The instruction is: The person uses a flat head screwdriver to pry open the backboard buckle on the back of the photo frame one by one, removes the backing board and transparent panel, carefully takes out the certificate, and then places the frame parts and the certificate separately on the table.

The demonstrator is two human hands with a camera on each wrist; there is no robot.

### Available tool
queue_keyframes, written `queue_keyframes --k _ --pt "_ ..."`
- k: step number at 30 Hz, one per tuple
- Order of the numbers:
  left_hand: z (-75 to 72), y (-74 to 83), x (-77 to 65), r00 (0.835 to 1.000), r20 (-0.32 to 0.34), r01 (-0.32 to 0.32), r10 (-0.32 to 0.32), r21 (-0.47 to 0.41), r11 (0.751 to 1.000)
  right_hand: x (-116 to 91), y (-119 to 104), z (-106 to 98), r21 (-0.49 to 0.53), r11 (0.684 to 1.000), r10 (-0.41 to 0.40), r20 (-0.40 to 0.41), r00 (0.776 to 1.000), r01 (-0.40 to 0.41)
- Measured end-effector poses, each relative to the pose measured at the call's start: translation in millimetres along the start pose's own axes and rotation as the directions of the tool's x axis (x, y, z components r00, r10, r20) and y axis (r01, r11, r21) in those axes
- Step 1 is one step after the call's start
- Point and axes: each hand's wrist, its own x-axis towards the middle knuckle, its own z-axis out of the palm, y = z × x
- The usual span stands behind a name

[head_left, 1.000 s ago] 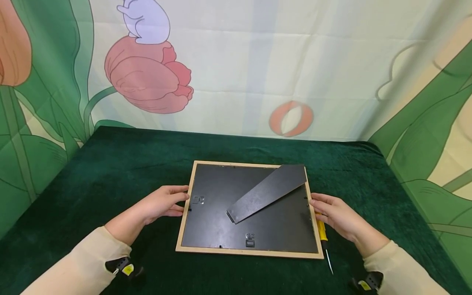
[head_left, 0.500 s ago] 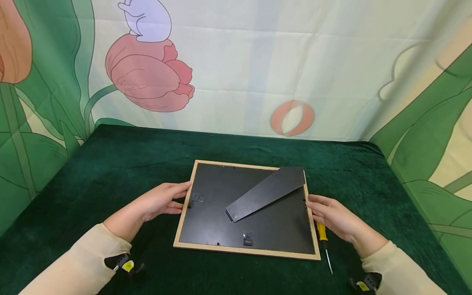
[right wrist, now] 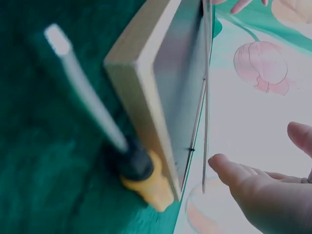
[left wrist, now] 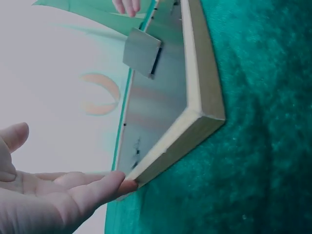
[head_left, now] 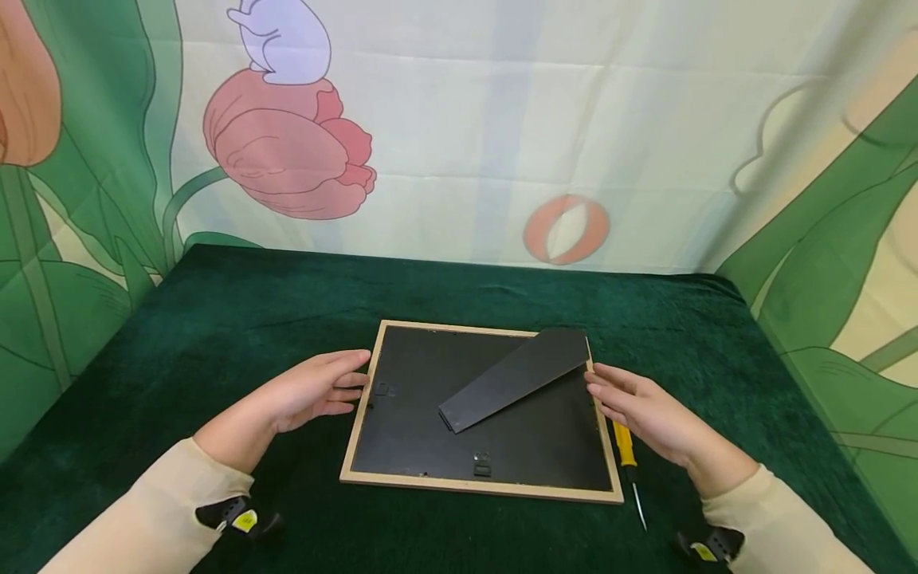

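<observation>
A picture frame point(head_left: 480, 485) with a pale wooden rim lies back side up. On its black backing board point(head_left: 531, 454) a black easel leg point(head_left: 512, 383) slants toward the far right corner and reaches the right rim. My left hand point(head_left: 308, 391) is at the left rim, fingers extended and thumb apart; in the left wrist view its fingertips point(left wrist: 127, 185) meet the wood. Beside the right rim is my right hand point(head_left: 656, 410), also with extended fingers. A yellow-handled screwdriver point(head_left: 625, 446) lies along that rim, under the right hand.
Dark green velvet cloth point(head_left: 301, 303) covers the table. Behind it hangs a pale curtain point(head_left: 459, 159) printed with tulips and a rabbit. Small metal hangers point(head_left: 482, 464) sit on the backing board near its front and left edges.
The frame's right side has shifted slightly left, and its far edge has come nearer. My right hand has moved a little left and up. The board's sheen has dulled.
</observation>
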Motion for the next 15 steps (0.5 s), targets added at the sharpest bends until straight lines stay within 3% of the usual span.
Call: queue_keyframes --k 7,10,12,13,15 --pt "-0.6 2.4 -4.6 1.0 0.024 -0.01 0.01 0.034 0.999 -4 11 -15 -0.103 0.995 0.008 -0.098 0.995 -0.018" --pt "0.8 -1.1 -6.8 0.999 0.033 -0.03 0.026 0.139 0.99 -5 15 -18 -0.226 0.972 0.022 -0.148 0.989 -0.055" --pt "3.9 -2.7 -9.2 0.998 0.032 -0.058 0.051 0.298 0.953 -5 17 -19 -0.316 0.945 0.025 -0.176 0.984 -0.081" --pt "5.6 -3.1 -10.9 0.997 0.037 -0.073 0.064 0.396 0.916 -4 19 -19 -0.36 0.928 0.023 -0.189 0.982 -0.091" --pt "10.0 -4.5 -13.9 0.995 0.064 -0.096 0.072 0.576 0.812 -4 23 -21 -0.429 0.897 0.016 -0.208 0.978 -0.105"
